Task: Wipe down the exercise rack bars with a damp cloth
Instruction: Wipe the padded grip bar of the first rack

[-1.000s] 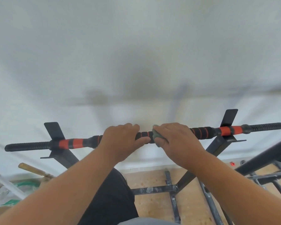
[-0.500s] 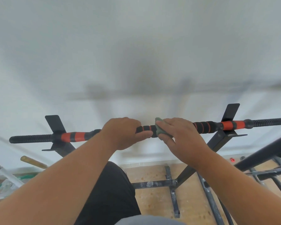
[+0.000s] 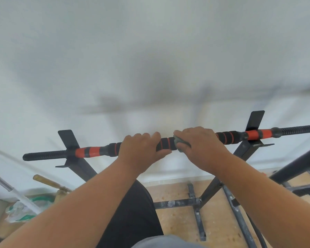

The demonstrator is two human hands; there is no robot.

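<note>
A black pull-up bar (image 3: pixel 166 143) with orange bands runs across the view on two black uprights. My left hand (image 3: pixel 140 151) grips the bar near its middle, fingers over the top and thumb underneath. Just to its right, my right hand (image 3: pixel 203 148) wraps a grey-green cloth (image 3: pixel 179 142) around the bar; only a small fold of the cloth shows at my fingertips. A short stretch of padded bar shows between the two hands.
A white wall (image 3: pixel 150 59) stands close behind the bar. Black rack legs and crossbars (image 3: pixel 195 203) spread over the wooden floor below. More dark bars (image 3: pixel 297 169) rise at the right. A wooden handle (image 3: pixel 48 181) and a plastic bag (image 3: pixel 23 210) lie at the lower left.
The whole bar sits slightly further right in the view. Both hands keep their hold, and the cloth hand has shifted only slightly along the bar.
</note>
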